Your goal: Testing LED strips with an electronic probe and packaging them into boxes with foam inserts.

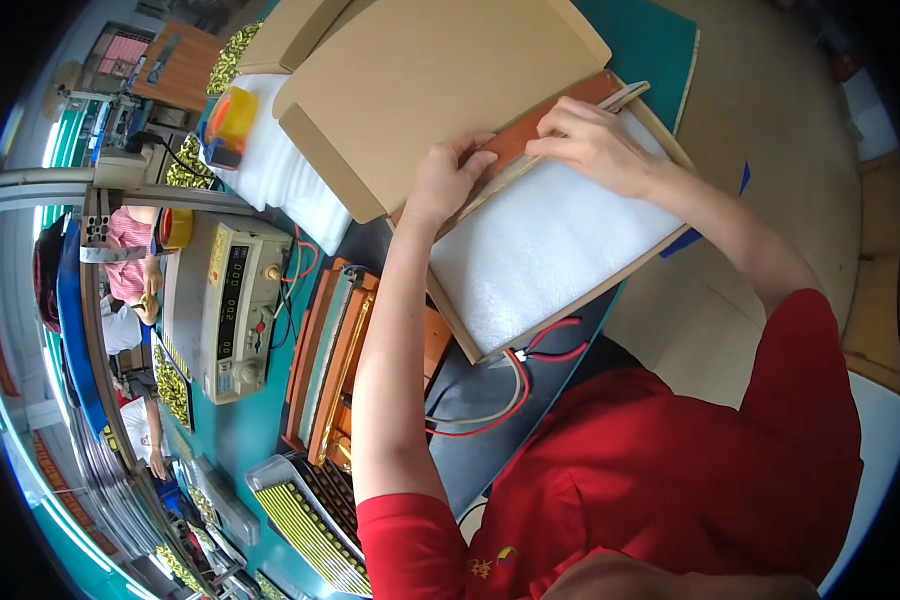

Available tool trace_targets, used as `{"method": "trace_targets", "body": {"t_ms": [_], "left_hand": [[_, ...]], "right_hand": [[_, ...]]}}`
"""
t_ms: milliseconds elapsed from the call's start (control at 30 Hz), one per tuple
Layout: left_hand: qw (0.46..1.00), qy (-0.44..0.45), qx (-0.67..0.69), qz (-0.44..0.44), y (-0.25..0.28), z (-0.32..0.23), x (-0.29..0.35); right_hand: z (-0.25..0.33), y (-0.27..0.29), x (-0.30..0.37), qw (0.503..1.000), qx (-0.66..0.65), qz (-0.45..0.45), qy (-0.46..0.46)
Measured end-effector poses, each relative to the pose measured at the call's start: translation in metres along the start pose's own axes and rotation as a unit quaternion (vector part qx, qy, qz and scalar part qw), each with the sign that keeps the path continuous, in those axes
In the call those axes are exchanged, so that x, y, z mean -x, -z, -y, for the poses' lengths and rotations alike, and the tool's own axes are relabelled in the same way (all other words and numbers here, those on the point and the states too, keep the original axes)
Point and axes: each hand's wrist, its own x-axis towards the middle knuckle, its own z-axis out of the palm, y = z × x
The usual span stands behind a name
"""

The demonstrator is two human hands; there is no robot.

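Observation:
An open cardboard box (460, 333) lies in front of me at a slant, its large lid (430, 90) folded back on the far side. White foam sheet (540, 255) covers the inside. Along the far wall runs a long reddish-brown strip (515, 137), with a narrow tan cardboard strip (512, 180) beside it. My left hand (450, 180) is closed, thumb and fingers pinching at the near-left stretch of these strips. Further right, my right hand (595, 148) pinches the tan strip, its fingers bent over the edge. The fingers partly hide what they grip.
Left of the box stand a bench power supply (235, 310) with a lit display and orange-brown framed parts (330, 365). Red-handled pliers (555, 345) and cables lie by the near corner. A tape dispenser (232, 125) rests on white foam bags (280, 170). Other people sit at far left.

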Motion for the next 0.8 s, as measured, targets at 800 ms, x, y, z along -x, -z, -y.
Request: {"method": "trace_targets", "body": {"t_ms": [800], "left_hand": [[0.889, -0.023, -0.433, -0.147, 0.022, -0.017, 0.008]], "right_hand": [[-0.001, -0.025, -0.010, 0.998, 0.036, -0.034, 0.040]]}}
